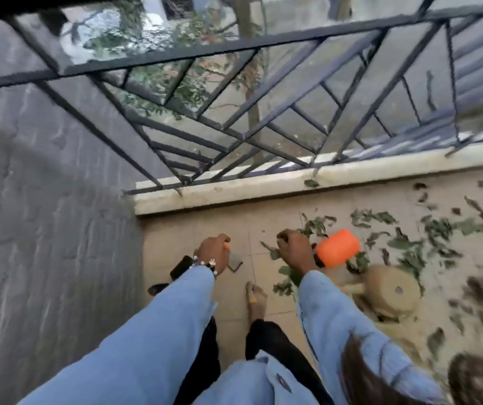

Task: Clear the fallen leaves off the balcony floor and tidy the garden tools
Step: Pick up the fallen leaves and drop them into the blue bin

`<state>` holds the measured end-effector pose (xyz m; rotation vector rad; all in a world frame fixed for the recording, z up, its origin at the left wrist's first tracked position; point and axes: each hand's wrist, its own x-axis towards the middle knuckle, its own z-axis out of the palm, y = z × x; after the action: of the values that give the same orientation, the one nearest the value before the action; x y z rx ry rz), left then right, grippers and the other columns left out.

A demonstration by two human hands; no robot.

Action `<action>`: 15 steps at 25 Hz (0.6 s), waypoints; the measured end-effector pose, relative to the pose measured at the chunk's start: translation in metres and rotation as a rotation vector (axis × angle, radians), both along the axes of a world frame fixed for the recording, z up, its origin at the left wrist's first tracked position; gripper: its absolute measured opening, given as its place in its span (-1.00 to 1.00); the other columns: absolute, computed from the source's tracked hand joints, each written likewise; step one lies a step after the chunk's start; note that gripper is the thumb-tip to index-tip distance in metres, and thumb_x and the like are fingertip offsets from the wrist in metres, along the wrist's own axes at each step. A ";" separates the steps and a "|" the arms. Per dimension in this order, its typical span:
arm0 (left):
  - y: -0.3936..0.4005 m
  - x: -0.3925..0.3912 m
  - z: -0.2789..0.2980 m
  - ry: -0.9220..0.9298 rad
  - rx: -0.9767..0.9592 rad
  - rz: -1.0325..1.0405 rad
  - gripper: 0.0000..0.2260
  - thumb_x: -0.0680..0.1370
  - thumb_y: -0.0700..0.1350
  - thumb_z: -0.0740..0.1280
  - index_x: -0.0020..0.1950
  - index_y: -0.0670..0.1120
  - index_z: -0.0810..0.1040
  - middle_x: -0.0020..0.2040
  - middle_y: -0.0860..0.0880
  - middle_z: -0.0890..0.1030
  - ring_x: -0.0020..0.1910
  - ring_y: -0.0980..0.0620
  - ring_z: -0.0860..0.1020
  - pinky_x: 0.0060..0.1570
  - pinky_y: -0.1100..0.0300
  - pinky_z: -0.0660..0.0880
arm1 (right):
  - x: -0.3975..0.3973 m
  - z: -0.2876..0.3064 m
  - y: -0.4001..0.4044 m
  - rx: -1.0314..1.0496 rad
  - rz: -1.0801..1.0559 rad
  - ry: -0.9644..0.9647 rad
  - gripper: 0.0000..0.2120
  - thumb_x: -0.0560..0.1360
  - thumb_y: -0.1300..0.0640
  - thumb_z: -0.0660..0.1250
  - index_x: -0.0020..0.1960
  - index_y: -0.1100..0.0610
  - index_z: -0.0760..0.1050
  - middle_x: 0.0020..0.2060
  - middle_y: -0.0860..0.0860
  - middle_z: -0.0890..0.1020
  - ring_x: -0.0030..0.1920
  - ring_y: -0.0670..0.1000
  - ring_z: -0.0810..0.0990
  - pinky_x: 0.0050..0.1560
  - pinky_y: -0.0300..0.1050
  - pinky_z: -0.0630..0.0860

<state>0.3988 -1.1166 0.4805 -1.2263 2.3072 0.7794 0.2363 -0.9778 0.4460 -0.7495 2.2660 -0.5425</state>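
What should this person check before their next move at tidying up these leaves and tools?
1. Left hand has a firm grip on the small orange-handled tool: cannot tell, blurred.
2. Right hand is free: cannot tell, fingers curled.
3. Leaves cleared off the floor: not ok, still scattered.
4. Orange container upright: not ok, on its side.
5. Tan pot upright: not ok, tipped over.

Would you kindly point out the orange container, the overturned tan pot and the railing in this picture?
orange container (338, 247), head view, middle of its side.
overturned tan pot (392, 290), head view, its upturned base beside the drain hole.
railing (205, 51), head view, its top rail.
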 end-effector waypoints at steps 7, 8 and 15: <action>-0.003 -0.017 -0.024 -0.015 -0.011 -0.428 -0.66 0.58 -0.12 0.17 0.35 0.02 0.45 0.23 -0.10 0.58 0.25 -0.15 0.50 0.18 0.03 0.45 | 0.057 -0.021 0.053 0.076 -0.410 0.022 -0.77 0.53 0.16 0.24 0.05 0.25 0.58 -0.05 0.21 0.65 -0.05 0.23 0.58 -0.06 0.06 0.53; -0.002 -0.016 -0.028 0.007 0.007 -0.482 -0.66 0.58 -0.13 0.17 0.35 0.02 0.45 0.22 -0.10 0.58 0.25 -0.15 0.49 0.18 0.03 0.45 | 0.072 -0.023 0.060 0.072 -0.496 0.022 -0.78 0.52 0.16 0.24 0.03 0.24 0.59 -0.07 0.20 0.65 -0.05 0.23 0.59 -0.07 0.07 0.53; 0.006 0.008 -0.079 0.059 0.074 -0.604 -0.69 0.58 -0.14 0.20 0.31 -0.04 0.49 0.17 -0.13 0.62 0.19 -0.17 0.53 0.09 0.07 0.45 | 0.151 -0.075 0.087 0.089 -0.731 -0.078 -0.80 0.52 0.20 0.29 0.07 0.24 0.60 0.00 0.18 0.66 0.05 0.21 0.58 0.02 -0.08 0.43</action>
<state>0.4065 -1.1109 0.4016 -0.4256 2.4674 0.6696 0.3870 -0.8905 0.3707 0.1748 2.4310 -0.7720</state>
